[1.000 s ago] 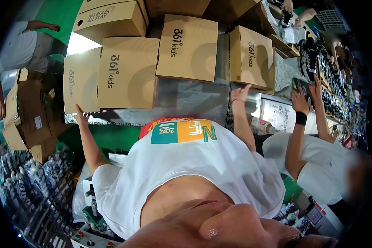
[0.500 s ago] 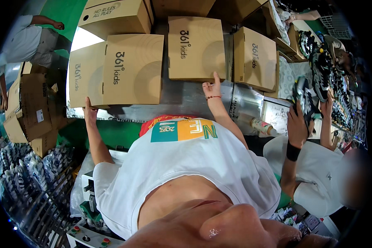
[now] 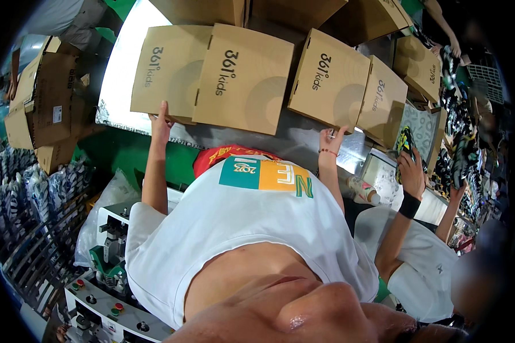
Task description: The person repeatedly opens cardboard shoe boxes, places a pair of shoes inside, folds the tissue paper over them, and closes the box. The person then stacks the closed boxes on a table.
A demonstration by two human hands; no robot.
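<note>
Left hand [image 3: 161, 123], fingers spread, is being pressed to the near edge of a flat cardboard box [image 3: 171, 71] at 12 o'clock. Right hand [image 3: 329, 143], open, is being held just below another box [image 3: 330, 80] on the surface [image 3: 303, 143].

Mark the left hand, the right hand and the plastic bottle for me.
left hand [image 3: 161, 121]: head view, back of the hand at the near edge of a cardboard box.
right hand [image 3: 329, 140]: head view, back of the hand above the wrist band.
plastic bottle [image 3: 365, 191]: head view, middle of its body, lying on its side.
</note>
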